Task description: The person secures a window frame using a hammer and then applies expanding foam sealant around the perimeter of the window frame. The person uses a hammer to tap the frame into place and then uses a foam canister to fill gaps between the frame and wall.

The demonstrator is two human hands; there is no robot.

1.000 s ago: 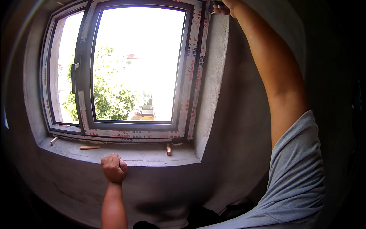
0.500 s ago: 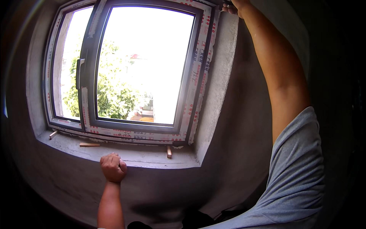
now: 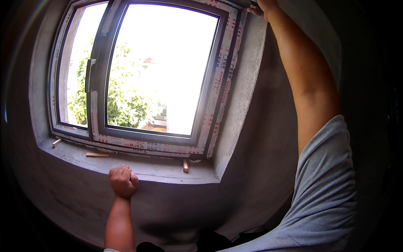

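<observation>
One dark-framed window, two panes, pale red-printed film, slim handle

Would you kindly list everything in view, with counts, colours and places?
Window frame: one, dark grey, left to centre
Window handle: one, dark, on frame
Protective film strips: several, white-and-red, along frame
Windowsill: one, grey, below frame
Wooden pieces: three, light brown, on windowsill
Wall: one, grey, around opening
Foliage: count unclear, green, outside
Dark shapes: several, unidentifiable, bottom edge
Sleeve: one, grey, lower right
Left hand: one, bare, at windowsill's edge
Right hand: one, bare, top, cut off
</observation>
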